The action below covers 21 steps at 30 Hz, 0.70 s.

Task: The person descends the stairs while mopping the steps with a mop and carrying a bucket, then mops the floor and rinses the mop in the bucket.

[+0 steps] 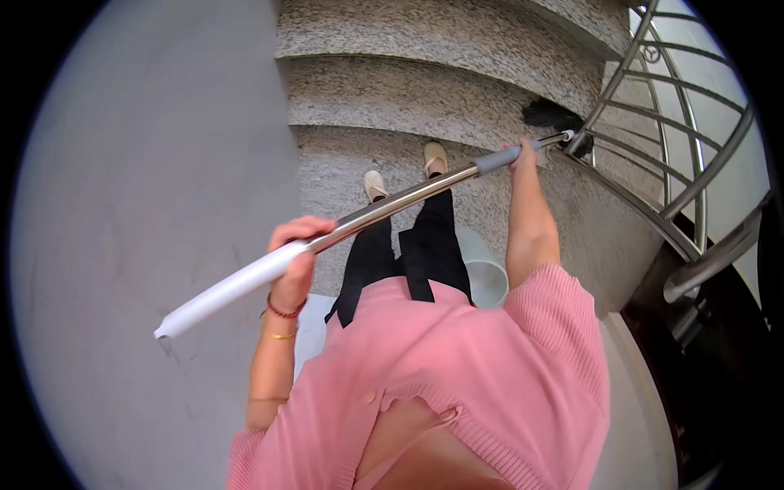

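Left hand (291,260), a red bracelet (286,311) at its wrist, is wrapped around the long silver metal pole (408,197) where its white tubular grip (233,289) begins. The pole slants rightward above speckled granite steps (392,90). Right hand (524,155) is closed about its grey sleeve (496,161), near a black shaggy bundle (541,113) beside the curved steel railing (633,198).

Speckled stone steps (433,86), grey wall (147,180), metal railing (692,129).

Steps (425,86): speckled grey stone, curving across the upper centre of the frame.
Stone underfoot (482,189): mid-frame, two cream shoes (436,155) standing on it.
Bucket (483,273): pale, right of centre.
Black tufted head (545,113): against a step, upper right.
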Each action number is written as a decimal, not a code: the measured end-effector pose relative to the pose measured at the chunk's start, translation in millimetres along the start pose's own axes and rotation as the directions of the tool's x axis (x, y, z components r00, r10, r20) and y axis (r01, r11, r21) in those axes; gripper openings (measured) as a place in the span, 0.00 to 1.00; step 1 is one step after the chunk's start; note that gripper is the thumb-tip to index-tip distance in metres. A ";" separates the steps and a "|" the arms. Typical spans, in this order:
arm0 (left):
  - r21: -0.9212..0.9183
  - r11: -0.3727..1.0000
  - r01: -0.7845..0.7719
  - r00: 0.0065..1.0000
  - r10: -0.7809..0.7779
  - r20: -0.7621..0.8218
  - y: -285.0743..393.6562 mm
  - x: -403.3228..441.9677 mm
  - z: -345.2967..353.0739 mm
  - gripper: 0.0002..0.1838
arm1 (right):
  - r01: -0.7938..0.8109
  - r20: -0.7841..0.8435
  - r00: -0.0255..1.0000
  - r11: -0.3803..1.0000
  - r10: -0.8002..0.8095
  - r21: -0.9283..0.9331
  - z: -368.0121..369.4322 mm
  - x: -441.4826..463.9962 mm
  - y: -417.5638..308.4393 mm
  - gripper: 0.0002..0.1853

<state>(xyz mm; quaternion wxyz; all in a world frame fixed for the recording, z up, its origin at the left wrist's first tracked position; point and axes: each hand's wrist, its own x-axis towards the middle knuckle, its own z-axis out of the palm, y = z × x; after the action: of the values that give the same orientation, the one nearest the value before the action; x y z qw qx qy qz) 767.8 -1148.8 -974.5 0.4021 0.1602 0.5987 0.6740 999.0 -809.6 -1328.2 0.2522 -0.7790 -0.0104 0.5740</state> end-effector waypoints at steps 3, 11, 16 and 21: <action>-0.040 0.993 -0.112 0.989 0.115 0.095 11.2 5.8 8.0 0.12 | 0.076 0.095 0.993 0.995 -0.070 -0.059 -2.5 -44.1 -7.2 0.14; 0.054 0.992 -0.116 0.993 0.115 0.020 54.6 -59.2 -60.1 0.15 | 0.072 0.156 0.986 0.996 -0.063 -0.058 10.4 -92.2 87.9 0.18; 0.079 0.981 -0.177 0.959 0.190 -0.209 80.9 -122.1 -115.1 0.14 | 0.142 0.211 0.973 0.961 -0.092 -0.237 19.1 -168.3 145.9 0.17; 0.299 0.915 -0.271 0.808 0.385 -0.445 166.3 -225.4 -179.4 0.15 | 0.181 0.259 0.964 0.861 -0.059 -0.476 42.4 -223.6 328.1 0.17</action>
<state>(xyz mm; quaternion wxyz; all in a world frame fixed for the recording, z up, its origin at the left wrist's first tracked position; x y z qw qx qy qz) 725.5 -1429.2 -800.6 0.0914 0.1273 0.7156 0.6807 795.0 -1148.1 -1271.3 0.0764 -0.7417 -0.2358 0.6233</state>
